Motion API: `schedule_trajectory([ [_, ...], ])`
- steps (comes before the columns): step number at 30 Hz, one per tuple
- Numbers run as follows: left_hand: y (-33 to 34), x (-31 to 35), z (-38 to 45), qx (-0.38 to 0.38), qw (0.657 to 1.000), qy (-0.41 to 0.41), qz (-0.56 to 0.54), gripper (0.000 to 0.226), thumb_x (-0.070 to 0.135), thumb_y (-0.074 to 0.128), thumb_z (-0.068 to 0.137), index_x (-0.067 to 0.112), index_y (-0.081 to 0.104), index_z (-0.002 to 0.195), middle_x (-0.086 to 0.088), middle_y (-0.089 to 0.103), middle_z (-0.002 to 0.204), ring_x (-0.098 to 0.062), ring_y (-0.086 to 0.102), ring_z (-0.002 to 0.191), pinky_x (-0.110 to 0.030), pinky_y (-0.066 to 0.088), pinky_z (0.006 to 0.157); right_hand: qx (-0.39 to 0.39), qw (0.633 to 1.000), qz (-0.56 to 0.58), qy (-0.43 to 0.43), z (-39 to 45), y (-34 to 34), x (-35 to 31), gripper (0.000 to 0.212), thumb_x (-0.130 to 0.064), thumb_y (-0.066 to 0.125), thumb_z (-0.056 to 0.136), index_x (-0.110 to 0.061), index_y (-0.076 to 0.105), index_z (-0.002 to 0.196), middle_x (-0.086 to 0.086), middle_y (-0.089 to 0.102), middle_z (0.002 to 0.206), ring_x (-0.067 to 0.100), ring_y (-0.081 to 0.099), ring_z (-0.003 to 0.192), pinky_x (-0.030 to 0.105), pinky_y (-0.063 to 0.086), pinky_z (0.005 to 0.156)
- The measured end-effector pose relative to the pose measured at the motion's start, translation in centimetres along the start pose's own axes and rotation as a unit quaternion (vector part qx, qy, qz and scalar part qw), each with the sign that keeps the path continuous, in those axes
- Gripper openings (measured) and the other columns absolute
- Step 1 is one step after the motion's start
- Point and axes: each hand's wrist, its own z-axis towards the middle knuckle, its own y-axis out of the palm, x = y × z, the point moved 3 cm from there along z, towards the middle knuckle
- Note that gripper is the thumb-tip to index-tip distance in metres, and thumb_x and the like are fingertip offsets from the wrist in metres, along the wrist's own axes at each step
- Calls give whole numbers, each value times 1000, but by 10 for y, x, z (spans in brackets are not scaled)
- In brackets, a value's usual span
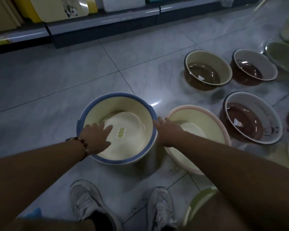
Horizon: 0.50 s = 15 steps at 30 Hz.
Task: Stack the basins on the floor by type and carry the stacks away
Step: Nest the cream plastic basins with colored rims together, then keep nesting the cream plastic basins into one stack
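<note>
Just under my outstretched arms, two white sneakers (120, 209) stand on the grey tiled floor (40, 90). Ahead of them my left hand (95, 139) lies inside the blue-rimmed basin (133, 105), its grip wide, fingers spread flat on the near inner wall. My right hand (168, 130) reaches to that basin's right rim; whether its grip curls on the edge I cannot tell. Directly under and beside the right hand sits the pink-rimmed basin (212, 124), touching the blue one. Right of that hand stands a brown basin with a panda print (250, 117); beyond it two more brown basins (207, 69) sit apart. Farthest off, behind both hands, runs a grey store shelf (107, 22).
</note>
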Motion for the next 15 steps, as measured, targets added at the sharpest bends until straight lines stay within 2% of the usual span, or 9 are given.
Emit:
schedule_trajectory([
  [2, -29, 23, 7, 66, 997, 46, 7, 77, 59, 41, 96, 26, 9, 157, -13, 19, 161, -31, 33, 141, -45, 35, 112, 14, 1000, -22, -5, -9, -3, 1, 80, -34, 53, 95, -17, 6, 157, 12, 9, 164, 38, 16, 148, 51, 26, 115],
  [5, -61, 57, 7, 121, 989, 82, -27, 77, 59, 42, 96, 28, 7, 157, -11, 13, 164, -32, 21, 148, -50, 25, 119, 6, 999, -46, -4, -21, -3, 5, 79, -33, 50, 97, -17, 3, 158, 13, 4, 164, 39, 12, 149, 54, 20, 117],
  [10, -80, 102, -3, 143, 983, 110, -44, 75, 55, 41, 99, 24, 6, 157, -15, 9, 164, -35, 18, 149, -51, 20, 120, 16, 998, -60, 10, -40, -4, 12, 76, -38, 50, 98, -16, 8, 157, 15, 8, 164, 41, 15, 148, 56, 19, 117],
  [13, -80, 111, -2, 138, 983, 119, -29, 74, 54, 39, 99, 23, 5, 158, -16, 8, 164, -37, 17, 149, -52, 21, 120, -29, 998, -20, 46, -49, 10, 24, 76, -41, 50, 95, -15, 13, 156, 14, 13, 163, 40, 19, 146, 53, 21, 117],
  [15, -80, 112, 1, 125, 984, 123, -23, 74, 54, 39, 99, 23, 5, 158, -16, 7, 165, -37, 17, 149, -52, 21, 119, -72, 992, 52, 87, -54, 15, 36, 77, -43, 54, 94, -15, 17, 156, 12, 18, 162, 38, 24, 145, 49, 25, 115],
])
